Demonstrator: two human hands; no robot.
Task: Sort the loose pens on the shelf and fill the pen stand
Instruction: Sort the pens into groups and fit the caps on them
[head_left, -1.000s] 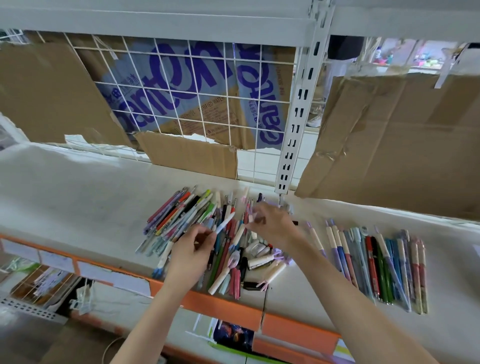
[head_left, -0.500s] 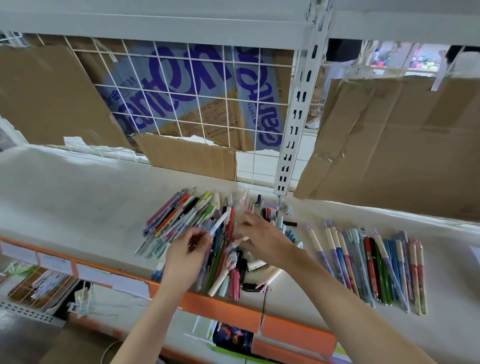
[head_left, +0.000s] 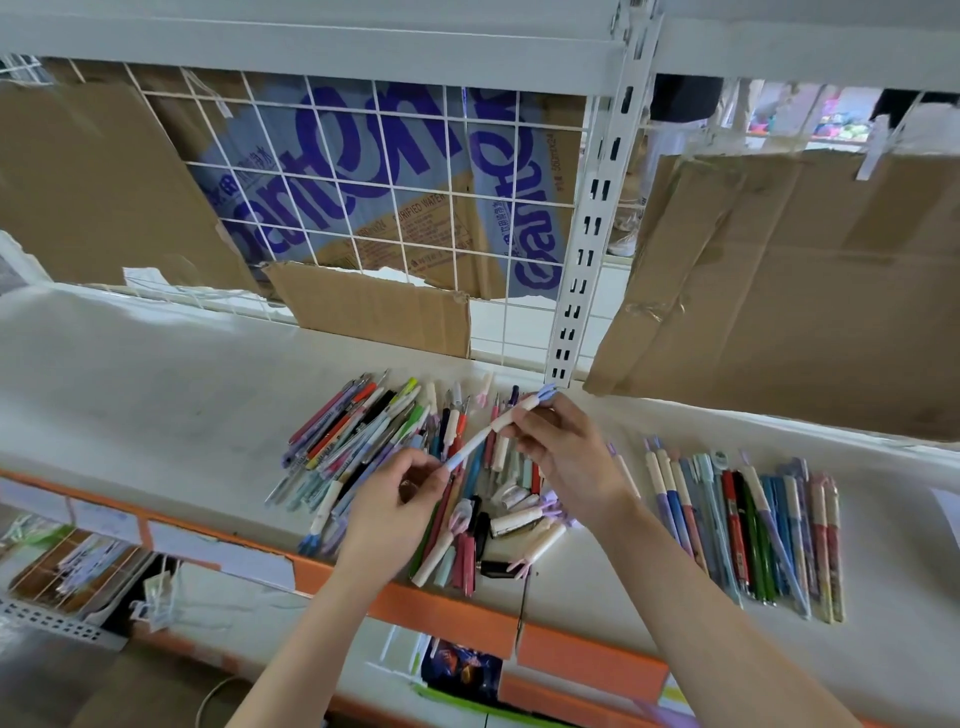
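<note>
White pen (head_left: 485, 434) now lifted off pile (head_left: 415, 467); left hand (head_left: 395, 499) pinches tip, right hand (head_left: 563, 457) grips barrel; sorting continues, no stand visible.

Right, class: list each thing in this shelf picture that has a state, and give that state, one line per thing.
White pen: lifted above the pile, held at both ends.
Left hand: pinches the pen's lower tip.
Right hand: grips the pen's upper end.
Mixed pen pile: loose, jumbled.
Right-side pens: laid side by side.
</note>
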